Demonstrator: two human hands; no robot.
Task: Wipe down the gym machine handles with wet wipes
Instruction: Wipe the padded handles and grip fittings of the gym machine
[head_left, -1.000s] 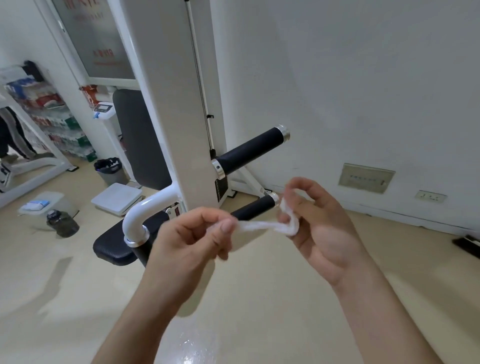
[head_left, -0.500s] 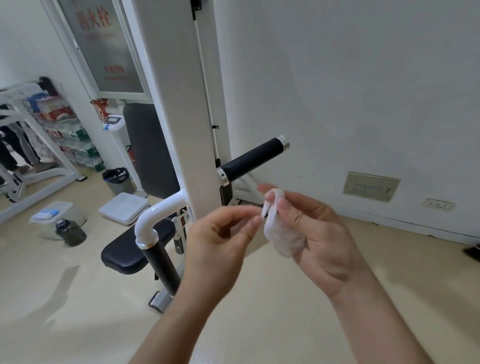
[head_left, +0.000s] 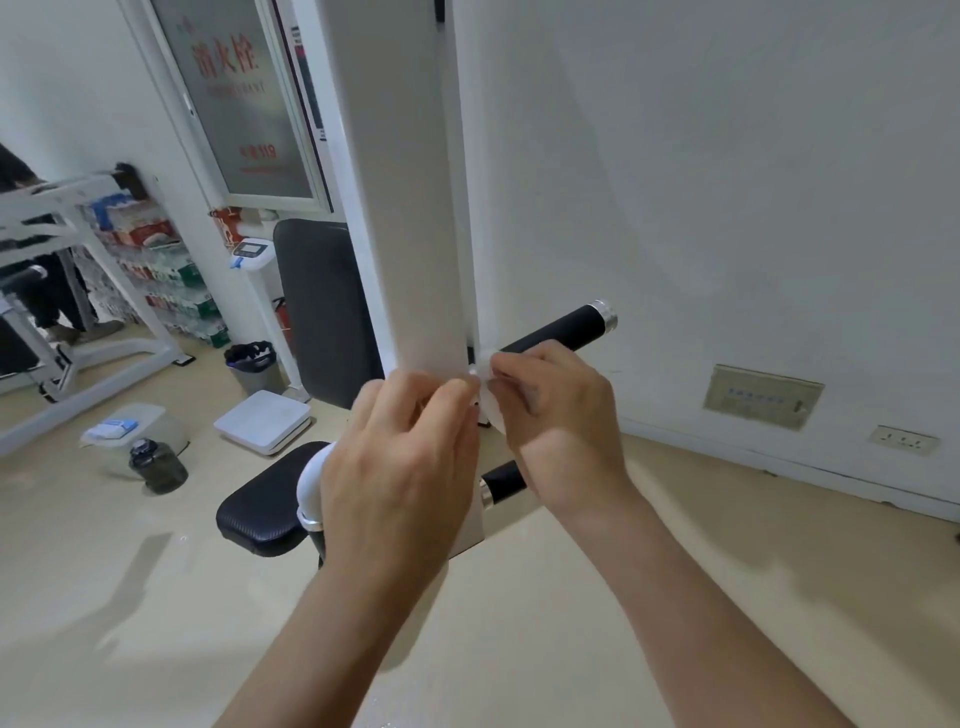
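A small white wet wipe (head_left: 488, 402) sits between my two hands, in front of the white upright of the gym machine (head_left: 410, 208). My right hand (head_left: 558, 421) pinches it with thumb and fingers. My left hand (head_left: 400, 467) has its fingertips curled at the wipe's left edge. An upper black handle (head_left: 563, 332) with a chrome end cap sticks out to the right, just behind my right hand. A lower black handle (head_left: 501, 480) shows partly below my right wrist. My left hand hides most of a third handle on the curved white tube (head_left: 311, 478).
A black seat pad (head_left: 260, 512) and black backrest (head_left: 324, 312) belong to the machine. On the floor to the left stand a white scale (head_left: 262, 421), a dark water jug (head_left: 158, 467), a clear box (head_left: 130, 428) and a bin (head_left: 252, 366). The wall is close on the right.
Both hands rose and came together in front of the upright. The wipe, earlier stretched between them and then bunched in my right hand, is now held close at the fingertips.
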